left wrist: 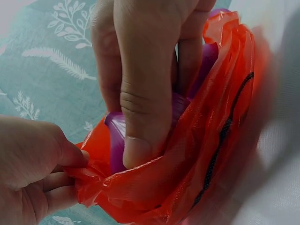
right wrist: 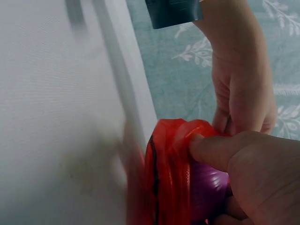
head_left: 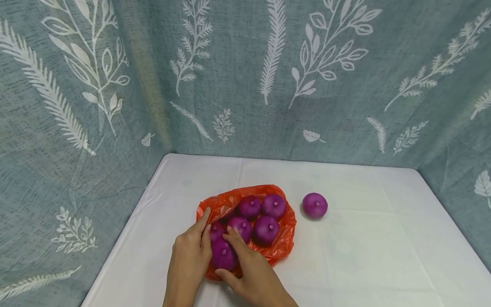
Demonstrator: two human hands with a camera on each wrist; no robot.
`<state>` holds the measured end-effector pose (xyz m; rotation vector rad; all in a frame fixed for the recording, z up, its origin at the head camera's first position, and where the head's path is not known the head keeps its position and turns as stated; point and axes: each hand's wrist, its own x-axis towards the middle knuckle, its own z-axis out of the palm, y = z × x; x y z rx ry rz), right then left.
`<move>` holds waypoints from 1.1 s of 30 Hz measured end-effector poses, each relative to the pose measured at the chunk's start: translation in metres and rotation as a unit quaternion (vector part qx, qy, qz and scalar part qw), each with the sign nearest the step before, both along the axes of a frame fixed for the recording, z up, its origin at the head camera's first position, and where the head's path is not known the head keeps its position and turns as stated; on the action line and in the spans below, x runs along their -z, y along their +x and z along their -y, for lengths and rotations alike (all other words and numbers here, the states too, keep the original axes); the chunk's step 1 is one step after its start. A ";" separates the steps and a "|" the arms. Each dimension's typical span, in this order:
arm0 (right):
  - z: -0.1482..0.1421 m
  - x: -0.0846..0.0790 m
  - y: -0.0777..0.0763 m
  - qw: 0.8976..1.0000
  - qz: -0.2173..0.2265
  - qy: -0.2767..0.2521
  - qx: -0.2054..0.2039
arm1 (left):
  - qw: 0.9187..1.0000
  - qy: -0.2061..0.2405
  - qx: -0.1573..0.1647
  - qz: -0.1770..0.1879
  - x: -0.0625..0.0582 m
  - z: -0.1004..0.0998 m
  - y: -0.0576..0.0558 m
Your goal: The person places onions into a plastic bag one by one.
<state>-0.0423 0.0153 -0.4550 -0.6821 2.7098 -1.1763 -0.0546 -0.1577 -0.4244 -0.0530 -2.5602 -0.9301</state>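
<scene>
An orange-red plastic bag [head_left: 285,251] sits open on the table with several purple onions [head_left: 266,230] in it. My left hand [head_left: 189,251] pinches the bag's left edge between thumb and fingers; the left wrist view shows the bunched plastic [left wrist: 89,187] there. Reaching into the front of the bag, my right hand [head_left: 253,268] grips the nearest onion [head_left: 224,254], its thumb on one side and fingers on the other. In the right wrist view part of that onion [right wrist: 206,187] shows beside the thumb; its underside is hidden.
One loose purple onion [head_left: 315,205] lies on the table right of the bag. A white cloth covers the table [head_left: 376,238]. Blue-green curtains [head_left: 238,76] with white leaf prints hang behind and at both sides. The left wrist wears a dark band [right wrist: 173,11].
</scene>
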 end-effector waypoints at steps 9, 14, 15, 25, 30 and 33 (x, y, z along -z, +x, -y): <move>0.000 0.006 0.003 1.000 -0.005 0.019 0.006 | 1.000 0.007 0.003 0.005 0.000 -0.001 0.000; 0.001 0.008 0.003 0.999 -0.028 0.031 0.011 | 1.000 0.008 0.000 0.007 0.000 -0.001 -0.001; 0.001 0.009 0.004 0.999 -0.032 0.035 0.011 | 1.000 0.008 0.000 0.007 0.000 -0.001 -0.001; 0.001 0.012 0.004 0.998 -0.040 0.057 0.005 | 1.000 0.008 0.006 0.004 0.002 -0.003 -0.002; 0.000 0.010 0.005 0.998 -0.034 0.055 0.005 | 1.000 0.006 0.001 0.006 0.001 -0.003 -0.001; 0.000 0.010 0.004 0.998 -0.030 0.051 0.007 | 1.000 0.007 -0.002 0.012 0.001 -0.003 -0.001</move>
